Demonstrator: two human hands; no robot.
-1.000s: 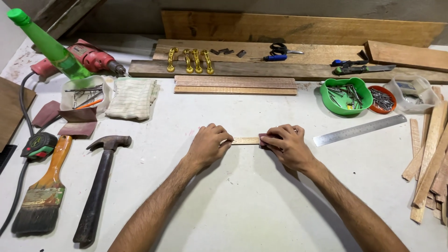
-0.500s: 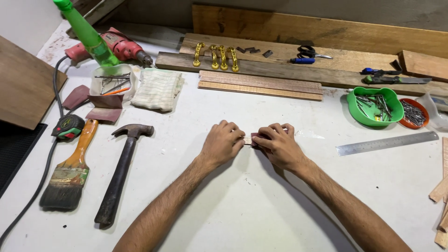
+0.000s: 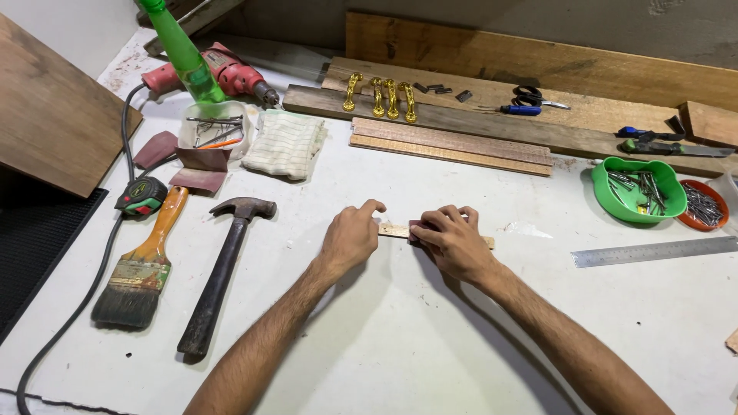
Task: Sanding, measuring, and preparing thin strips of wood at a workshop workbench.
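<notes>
Head view, work surface: I see a white, scuffed tabletop (image 3: 400, 338) with both forearms reaching in from the lower edge.
Head view, thin wooden strip: a short, pale, flat strip of wood (image 3: 393, 230) lies flat on the tabletop near its middle, running left to right between the two hands.
Head view, left hand: my left hand (image 3: 350, 237) rests knuckles up on the strip's left end, fingers curled, index fingertip pressing down on the wood; it pins the strip and is not wrapped around it.
Head view, right hand: my right hand (image 3: 453, 242) lies over the strip's right part, fingers bent and closed down on a small dark reddish pad (image 3: 414, 228) held against the wood. I cannot tell what the pad is made of.
Head view, left of hands: a claw hammer with dark handle (image 3: 223, 265) lies just left of the left forearm; beside it an orange-handled paintbrush (image 3: 142, 265) and a green and black tape measure (image 3: 141, 195).
Head view, right of hands: a steel ruler (image 3: 653, 250) lies well apart to the right; behind it a green plastic bowl of nails (image 3: 638, 190).
Head view, rear: a folded pale cloth (image 3: 286, 144), a red power drill (image 3: 223, 75), a green plastic bottle (image 3: 183, 52) and gold-coloured metal handles (image 3: 380, 96) on long wooden planks (image 3: 477, 127).
</notes>
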